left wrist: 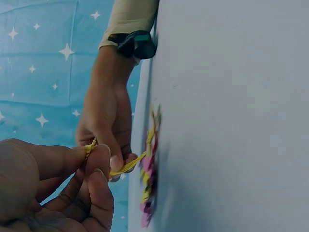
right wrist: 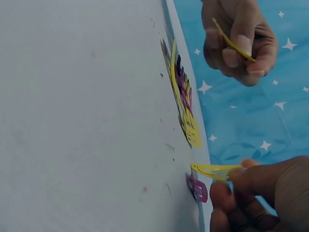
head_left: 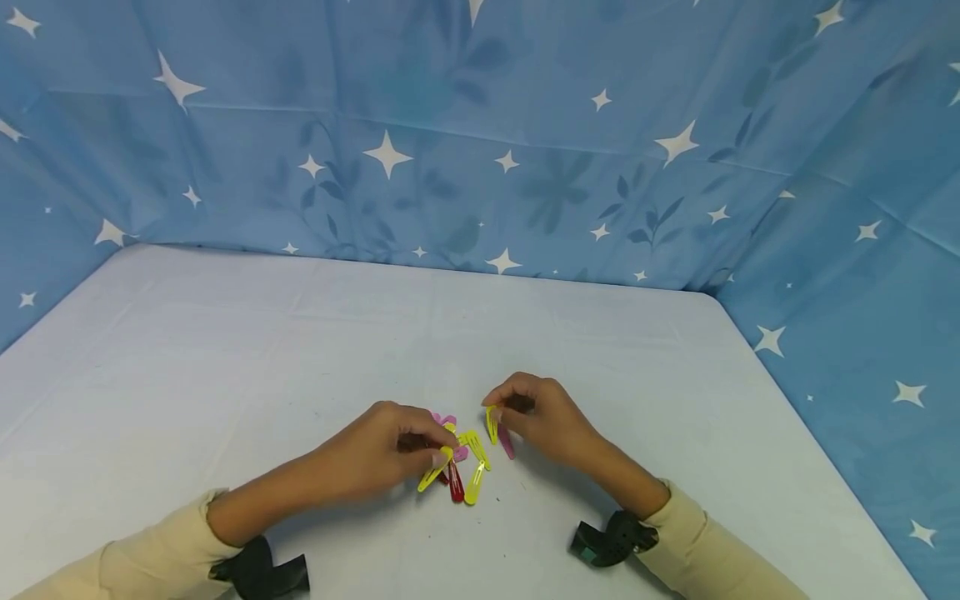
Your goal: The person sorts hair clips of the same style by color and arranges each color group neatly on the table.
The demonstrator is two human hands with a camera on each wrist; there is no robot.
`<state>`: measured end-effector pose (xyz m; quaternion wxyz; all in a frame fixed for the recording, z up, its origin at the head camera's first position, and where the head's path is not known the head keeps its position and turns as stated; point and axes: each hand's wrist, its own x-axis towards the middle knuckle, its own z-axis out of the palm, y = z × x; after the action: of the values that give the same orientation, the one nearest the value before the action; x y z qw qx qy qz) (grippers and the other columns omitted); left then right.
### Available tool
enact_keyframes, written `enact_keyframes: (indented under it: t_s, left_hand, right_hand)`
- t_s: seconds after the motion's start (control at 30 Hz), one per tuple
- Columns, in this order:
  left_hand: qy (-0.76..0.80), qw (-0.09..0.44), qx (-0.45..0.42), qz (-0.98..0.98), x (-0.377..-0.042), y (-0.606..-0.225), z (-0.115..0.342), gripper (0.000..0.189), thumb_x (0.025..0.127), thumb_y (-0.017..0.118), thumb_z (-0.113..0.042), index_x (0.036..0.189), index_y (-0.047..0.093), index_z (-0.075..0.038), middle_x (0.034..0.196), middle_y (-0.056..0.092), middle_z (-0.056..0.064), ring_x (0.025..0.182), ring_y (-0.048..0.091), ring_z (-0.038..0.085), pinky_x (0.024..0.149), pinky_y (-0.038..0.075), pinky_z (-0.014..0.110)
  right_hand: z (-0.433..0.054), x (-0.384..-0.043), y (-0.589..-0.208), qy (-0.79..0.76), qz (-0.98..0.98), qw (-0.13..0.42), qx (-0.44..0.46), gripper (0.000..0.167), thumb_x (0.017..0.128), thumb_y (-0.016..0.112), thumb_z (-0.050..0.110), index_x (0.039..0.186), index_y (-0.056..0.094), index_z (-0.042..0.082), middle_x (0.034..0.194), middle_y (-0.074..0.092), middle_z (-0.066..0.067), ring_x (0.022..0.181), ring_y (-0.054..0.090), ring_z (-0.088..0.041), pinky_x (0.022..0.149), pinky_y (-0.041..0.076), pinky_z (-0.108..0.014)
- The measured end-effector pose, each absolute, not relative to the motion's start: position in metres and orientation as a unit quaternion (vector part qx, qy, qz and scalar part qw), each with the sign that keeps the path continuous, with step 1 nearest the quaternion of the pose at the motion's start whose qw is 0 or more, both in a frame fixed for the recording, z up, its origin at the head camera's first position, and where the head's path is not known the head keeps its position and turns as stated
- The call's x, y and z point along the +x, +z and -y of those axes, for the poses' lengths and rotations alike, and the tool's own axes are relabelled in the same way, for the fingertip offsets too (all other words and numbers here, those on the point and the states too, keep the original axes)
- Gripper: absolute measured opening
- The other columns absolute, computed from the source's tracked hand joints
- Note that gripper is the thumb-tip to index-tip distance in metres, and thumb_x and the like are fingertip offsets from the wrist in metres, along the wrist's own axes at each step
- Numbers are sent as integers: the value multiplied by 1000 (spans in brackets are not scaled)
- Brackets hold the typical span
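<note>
My left hand pinches a yellow snap hair clip between thumb and fingertips, over the left side of a small pile of clips. In the pile lie a red clip, a pink clip and several yellow ones, such as a yellow clip at its front edge. Right of the pile, my right hand holds another yellow hair clip by one end, thumb against finger. Just beneath it, a separate pink clip lies on the table, partly overlapped by that hand in the head view.
The clips lie on a white-covered table. A blue curtain with white stars hangs behind and at the sides. Black wrist cameras, one on the left sleeve and one on the right, sit low near the table. Tiny dark specks dot the cloth.
</note>
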<state>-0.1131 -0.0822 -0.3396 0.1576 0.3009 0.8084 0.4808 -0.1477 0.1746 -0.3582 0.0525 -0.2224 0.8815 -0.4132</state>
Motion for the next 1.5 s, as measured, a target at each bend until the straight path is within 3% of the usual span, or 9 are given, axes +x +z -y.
enact_keyframes:
  t_s: [0.17,0.67,0.97,1.5]
  left_hand:
    - [480,136,299,-814,-120,-331,87,21,92,66,-6,112,75,-7,106,74,3,90,68,6,79,54,21]
    - [485,133,250,-827,-152,-339,96,23,92,65,-5,114,71,1,102,73,9,80,69,11,74,55,25]
    - [471,136,257,-833,-175,-344,93,27,87,70,-2,113,73,-2,93,70,3,83,60,15,78,53,27]
    - [487,94,226,-838,-208,-351,83,27,90,68,-7,116,71,0,94,68,9,78,67,14,69,52,30]
  right_hand:
    - [-175,-148,-353,-423,-877,50,-223,13,90,68,4,100,75,10,93,67,1,84,63,-13,79,54,-24]
    - [-178,-157,-352,-434,-874,41,-215,16,89,69,1,102,75,8,96,69,-1,82,62,-14,75,54,-22]
    - [-179,-173,-352,-452,-867,37,-206,16,91,67,0,105,74,4,100,71,-8,80,60,-17,69,50,-19]
    - [-176,-198,-354,-466,-866,31,-181,19,92,64,1,108,73,2,101,72,-11,79,61,-17,69,51,-21]
